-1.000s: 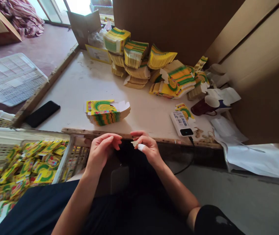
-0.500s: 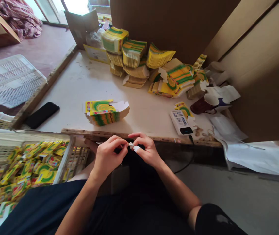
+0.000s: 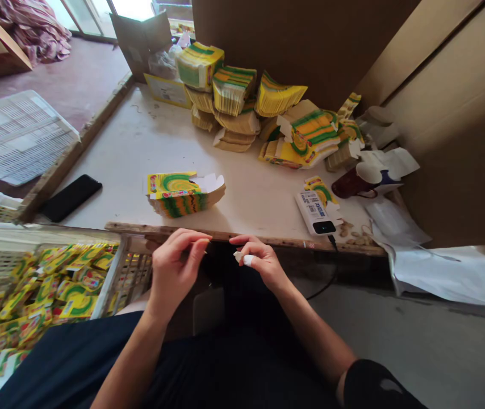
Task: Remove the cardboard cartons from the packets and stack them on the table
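My left hand (image 3: 176, 267) is in front of the table's near edge, thumb and forefinger pinched. A tiny pale bit shows by its fingertips, too small to name. My right hand (image 3: 263, 264) faces it across a gap, closed on a small white piece (image 3: 238, 257) of paper or tape. A white wrapping (image 3: 249, 260) covers part of its thumb. Just beyond my hands, a stack of flat yellow-and-green cartons (image 3: 178, 196) lies on the table, white flaps to the right.
More carton stacks (image 3: 234, 94) stand at the back of the table (image 3: 127, 153). A black phone (image 3: 72, 197) lies left. A white power bank (image 3: 314, 213) with a cable and a dark mug (image 3: 355, 180) are right. A crate (image 3: 110, 278) beside my leg holds many filled cartons.
My hands have moved apart. The left has drawn back to the left, and the right has shifted slightly right, keeping the small white piece.
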The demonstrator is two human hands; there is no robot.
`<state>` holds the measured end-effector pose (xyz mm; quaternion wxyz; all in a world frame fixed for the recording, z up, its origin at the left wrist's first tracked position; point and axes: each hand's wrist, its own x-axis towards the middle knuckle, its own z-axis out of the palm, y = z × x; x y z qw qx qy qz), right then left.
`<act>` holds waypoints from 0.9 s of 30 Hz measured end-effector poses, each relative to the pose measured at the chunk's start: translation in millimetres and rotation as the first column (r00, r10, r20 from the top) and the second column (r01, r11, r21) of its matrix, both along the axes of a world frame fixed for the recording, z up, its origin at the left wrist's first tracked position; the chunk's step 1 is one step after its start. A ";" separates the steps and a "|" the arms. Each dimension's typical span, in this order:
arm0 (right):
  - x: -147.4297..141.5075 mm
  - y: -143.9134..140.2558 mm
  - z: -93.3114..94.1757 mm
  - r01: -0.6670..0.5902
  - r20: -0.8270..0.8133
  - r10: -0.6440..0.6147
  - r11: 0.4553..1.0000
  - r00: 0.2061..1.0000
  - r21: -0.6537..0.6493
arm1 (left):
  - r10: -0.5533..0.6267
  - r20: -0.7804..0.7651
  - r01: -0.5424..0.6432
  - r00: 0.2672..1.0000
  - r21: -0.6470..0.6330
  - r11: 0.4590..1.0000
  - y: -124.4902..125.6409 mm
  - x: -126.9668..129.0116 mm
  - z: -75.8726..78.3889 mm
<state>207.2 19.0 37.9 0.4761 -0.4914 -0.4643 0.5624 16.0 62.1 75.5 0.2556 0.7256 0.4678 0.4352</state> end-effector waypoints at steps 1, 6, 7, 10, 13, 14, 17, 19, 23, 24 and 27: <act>0.2 0.0 0.2 0.012 0.014 -0.012 1.000 1.000 0.002 | -0.059 0.043 0.062 0.997 -0.072 0.995 -2.9 3.8 -0.1; -2.1 2.8 3.6 -0.002 0.075 -0.004 0.997 0.997 0.075 | -0.146 0.127 0.171 0.981 -0.218 0.961 -11.8 22.5 -11.1; -2.5 3.1 3.9 -0.010 0.084 0.002 0.996 0.996 0.087 | -0.151 0.121 0.175 0.981 -0.223 0.959 -12.3 24.3 -13.2; -3.2 2.9 3.8 -0.029 0.099 0.019 0.994 0.995 0.105 | -0.174 0.102 0.193 0.979 -0.228 0.954 -12.2 26.2 -16.1; -3.7 2.6 4.1 -0.031 0.082 0.024 0.996 0.996 0.089 | -0.174 0.149 0.211 0.973 -0.287 0.934 -10.3 25.9 -15.7; -4.0 2.8 4.3 -0.032 0.066 0.027 0.997 0.997 0.074 | -0.165 0.189 0.222 0.968 -0.340 0.914 -9.3 25.6 -15.5; -5.6 4.1 4.5 -0.059 -0.007 0.059 0.998 0.998 0.017 | -0.113 0.388 0.330 0.915 -0.557 0.762 -5.9 24.8 -16.4; -7.5 5.4 3.5 -0.079 -0.058 0.078 0.997 0.995 -0.016 | -0.043 0.513 0.423 0.857 -0.655 0.627 -3.9 24.5 -17.8; -11.9 7.7 -0.1 -0.070 -0.118 0.063 0.996 0.991 -0.052 | 0.055 0.603 0.508 0.796 -0.714 0.482 -1.4 25.3 -18.6; -12.7 8.1 -0.7 -0.069 -0.128 0.062 0.996 0.990 -0.053 | 0.064 0.611 0.518 0.789 -0.718 0.465 -1.1 25.7 -18.3; -13.3 8.8 -1.5 -0.072 -0.142 0.067 0.997 0.988 -0.031 | 0.065 0.624 0.536 0.779 -0.715 0.448 -0.8 26.4 -18.1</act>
